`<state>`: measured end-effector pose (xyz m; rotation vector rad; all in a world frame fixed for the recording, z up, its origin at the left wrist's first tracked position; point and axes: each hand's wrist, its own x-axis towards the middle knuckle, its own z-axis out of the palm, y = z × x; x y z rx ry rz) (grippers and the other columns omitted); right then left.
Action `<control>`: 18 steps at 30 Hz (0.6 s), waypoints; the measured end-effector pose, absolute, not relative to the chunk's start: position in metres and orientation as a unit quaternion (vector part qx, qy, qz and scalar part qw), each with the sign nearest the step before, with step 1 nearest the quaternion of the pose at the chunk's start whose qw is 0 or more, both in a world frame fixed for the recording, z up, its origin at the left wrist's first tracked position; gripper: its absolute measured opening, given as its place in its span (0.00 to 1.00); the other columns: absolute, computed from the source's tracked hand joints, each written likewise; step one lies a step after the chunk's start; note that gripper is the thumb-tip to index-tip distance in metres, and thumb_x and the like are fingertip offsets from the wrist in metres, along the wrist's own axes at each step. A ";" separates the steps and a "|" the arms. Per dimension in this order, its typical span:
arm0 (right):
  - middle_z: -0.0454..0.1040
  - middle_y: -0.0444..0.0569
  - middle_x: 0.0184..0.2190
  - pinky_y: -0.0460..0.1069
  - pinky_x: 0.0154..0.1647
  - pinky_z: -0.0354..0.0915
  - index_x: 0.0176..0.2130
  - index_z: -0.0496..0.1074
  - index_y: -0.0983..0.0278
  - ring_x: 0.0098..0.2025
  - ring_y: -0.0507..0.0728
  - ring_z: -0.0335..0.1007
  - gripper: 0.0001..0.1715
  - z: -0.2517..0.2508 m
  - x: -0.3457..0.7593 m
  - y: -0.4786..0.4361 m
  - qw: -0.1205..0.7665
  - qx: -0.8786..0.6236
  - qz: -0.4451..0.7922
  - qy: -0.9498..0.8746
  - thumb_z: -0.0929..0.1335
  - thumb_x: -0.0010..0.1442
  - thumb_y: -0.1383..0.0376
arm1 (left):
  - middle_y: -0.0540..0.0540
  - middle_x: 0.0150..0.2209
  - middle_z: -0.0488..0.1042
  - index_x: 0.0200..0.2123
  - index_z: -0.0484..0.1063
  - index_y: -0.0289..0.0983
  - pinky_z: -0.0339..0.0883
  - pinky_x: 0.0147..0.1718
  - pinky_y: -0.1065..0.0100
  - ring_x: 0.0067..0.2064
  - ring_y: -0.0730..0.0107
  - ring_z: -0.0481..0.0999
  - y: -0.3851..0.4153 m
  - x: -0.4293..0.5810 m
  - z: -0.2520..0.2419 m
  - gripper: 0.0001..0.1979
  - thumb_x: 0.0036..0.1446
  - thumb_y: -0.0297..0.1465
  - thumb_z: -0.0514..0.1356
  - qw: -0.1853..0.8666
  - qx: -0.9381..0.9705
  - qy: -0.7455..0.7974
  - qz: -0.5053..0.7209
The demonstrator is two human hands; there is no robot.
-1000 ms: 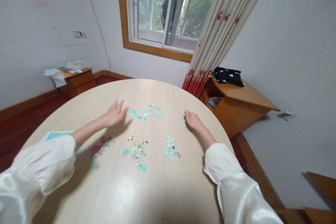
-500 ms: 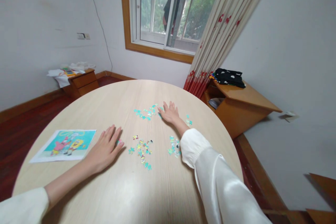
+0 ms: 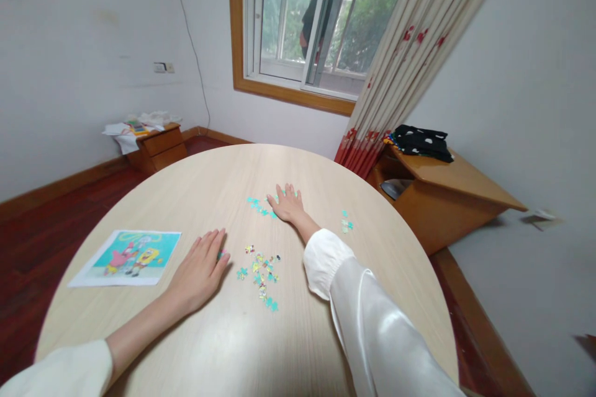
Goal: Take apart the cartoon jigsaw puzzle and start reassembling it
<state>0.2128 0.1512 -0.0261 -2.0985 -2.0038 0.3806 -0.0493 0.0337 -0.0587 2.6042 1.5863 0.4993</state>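
Observation:
My left hand (image 3: 200, 270) lies flat on the round table (image 3: 223, 347) with its fingers stretched out. A pink bit of a puzzle piece (image 3: 223, 254) peeks out by its fingertips. My right hand (image 3: 287, 203), fingers spread, rests over the far cluster of turquoise puzzle pieces (image 3: 259, 206) and hides part of it. Between my hands, nearer to me, lies a mixed pile of yellow, turquoise and dark puzzle pieces (image 3: 262, 270). A few greenish pieces (image 3: 346, 223) sit to the right. Left of my left hand is a printed cartoon picture (image 3: 135, 255) on white paper.
A wooden cabinet (image 3: 447, 186) with dark folded cloth (image 3: 421, 141) stands at the right behind the table. At the back left, a small drawer unit (image 3: 162, 147) bears papers. Behind the window (image 3: 302, 31) a person (image 3: 313, 25) is partly visible; a curtain (image 3: 395, 68) hangs beside it.
My right hand has slid left over the turquoise pieces, its sleeve now covering where another pile lay. The left hand stays flat. The whole view has shifted slightly.

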 end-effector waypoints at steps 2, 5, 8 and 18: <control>0.35 0.59 0.69 0.61 0.66 0.27 0.68 0.42 0.67 0.70 0.63 0.26 0.42 -0.021 0.213 0.150 0.096 -0.709 0.148 -0.683 0.48 0.65 0.45 | 0.33 0.62 0.60 0.63 0.55 0.29 0.52 0.62 0.49 0.64 0.54 0.59 0.034 -0.048 -0.058 0.29 0.65 0.41 0.39 0.025 0.841 0.515 0.164; 0.33 0.56 0.70 0.59 0.67 0.31 0.68 0.38 0.70 0.70 0.60 0.25 0.41 -0.005 0.218 0.143 0.135 -0.712 0.167 -0.669 0.45 0.66 0.49 | 0.33 0.62 0.61 0.62 0.56 0.29 0.52 0.61 0.50 0.64 0.54 0.59 0.033 -0.048 -0.053 0.29 0.65 0.40 0.40 0.031 0.843 0.514 0.156; 0.33 0.56 0.70 0.57 0.68 0.30 0.68 0.38 0.73 0.70 0.59 0.26 0.40 0.014 0.236 0.114 0.159 -0.693 0.147 -0.688 0.46 0.67 0.51 | 0.35 0.62 0.61 0.61 0.58 0.30 0.51 0.62 0.50 0.64 0.55 0.59 0.029 -0.049 -0.045 0.29 0.65 0.40 0.39 0.034 0.851 0.506 0.134; 0.38 0.58 0.69 0.60 0.68 0.33 0.67 0.45 0.72 0.70 0.62 0.29 0.43 -0.015 0.261 -0.045 0.095 -0.677 0.113 -0.721 0.51 0.64 0.46 | 0.38 0.66 0.52 0.64 0.56 0.31 0.41 0.63 0.49 0.67 0.54 0.51 0.020 -0.042 -0.038 0.30 0.64 0.39 0.38 0.011 0.862 0.505 0.034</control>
